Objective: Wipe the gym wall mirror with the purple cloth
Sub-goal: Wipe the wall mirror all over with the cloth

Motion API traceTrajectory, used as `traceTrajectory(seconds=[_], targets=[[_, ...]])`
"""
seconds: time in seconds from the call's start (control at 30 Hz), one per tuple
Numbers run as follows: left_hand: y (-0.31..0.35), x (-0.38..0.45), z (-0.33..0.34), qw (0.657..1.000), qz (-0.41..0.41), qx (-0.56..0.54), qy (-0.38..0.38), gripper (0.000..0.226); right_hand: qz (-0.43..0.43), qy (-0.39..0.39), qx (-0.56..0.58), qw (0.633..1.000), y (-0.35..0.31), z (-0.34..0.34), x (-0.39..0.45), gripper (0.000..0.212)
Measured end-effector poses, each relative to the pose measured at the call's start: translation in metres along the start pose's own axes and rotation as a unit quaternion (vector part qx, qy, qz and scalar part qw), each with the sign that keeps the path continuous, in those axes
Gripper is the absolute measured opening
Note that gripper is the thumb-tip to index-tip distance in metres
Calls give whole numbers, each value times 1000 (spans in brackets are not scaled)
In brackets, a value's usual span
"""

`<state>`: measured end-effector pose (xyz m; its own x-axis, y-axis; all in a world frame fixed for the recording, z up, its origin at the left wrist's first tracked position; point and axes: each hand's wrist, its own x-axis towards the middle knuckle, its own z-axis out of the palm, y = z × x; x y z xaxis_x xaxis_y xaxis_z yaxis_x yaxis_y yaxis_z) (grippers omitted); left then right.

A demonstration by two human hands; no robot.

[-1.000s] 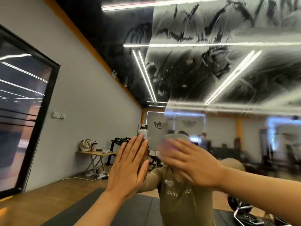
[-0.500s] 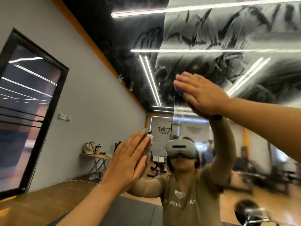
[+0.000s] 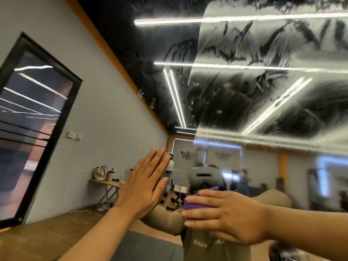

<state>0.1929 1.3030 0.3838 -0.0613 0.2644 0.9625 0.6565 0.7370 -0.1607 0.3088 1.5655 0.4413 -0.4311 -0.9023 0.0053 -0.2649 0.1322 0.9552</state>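
Note:
The wall mirror (image 3: pixel 254 102) fills the view ahead, its upper right part smeared with grey streaks. My right hand (image 3: pixel 224 215) lies flat with straight fingers on the purple cloth (image 3: pixel 194 203) and presses it against the glass at chest height. Only the cloth's upper left part shows past my fingers. My left hand (image 3: pixel 145 187) is open, palm flat against the mirror to the left of the cloth. The glass reflects a person in a headset and an olive shirt behind both hands.
The mirror reflects a grey side wall with a black-framed window (image 3: pixel 33 125), a folding table (image 3: pixel 107 183) with a bag and bottle, gym equipment farther back, and a dark floor mat (image 3: pixel 143 247) at the bottom.
My right hand swept the cloth up the mirror to the streaked area, then back down to chest height. My left hand stayed pressed on the glass.

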Motion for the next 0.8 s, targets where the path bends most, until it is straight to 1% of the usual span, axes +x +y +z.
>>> traceTrajectory(seconds=[0.07,0.1,0.13,0.23,0.33,0.47,0.53,0.63,0.7,0.77,0.8], targets=[[-3,0,0,1000,8,6,-3,61,-46,-12,64,997,7,-4,1,48],[-5,-1,0,1000,12,7,-3,61,-53,-7,97,994,16,-6,5,47],[-7,-1,0,1000,15,7,-1,60,-39,2,106,994,28,-8,10,46],[-10,0,0,1000,20,7,9,60,75,61,56,994,78,-20,29,45],[-10,0,0,1000,22,6,12,60,202,84,41,975,133,-44,44,55],[-11,0,0,1000,25,3,11,59,300,73,30,951,192,-66,58,69],[-12,0,0,1000,27,-1,10,59,337,88,29,937,210,-70,64,73],[-13,1,0,1000,27,-5,12,59,378,124,37,917,219,-73,73,70],[-13,1,0,1000,25,-7,9,59,398,133,41,907,216,-71,76,67],[-13,2,-1,1000,25,-6,6,59,405,131,47,904,204,-70,79,72],[-13,2,-1,1000,26,-5,4,59,395,122,47,909,194,-68,79,73]])
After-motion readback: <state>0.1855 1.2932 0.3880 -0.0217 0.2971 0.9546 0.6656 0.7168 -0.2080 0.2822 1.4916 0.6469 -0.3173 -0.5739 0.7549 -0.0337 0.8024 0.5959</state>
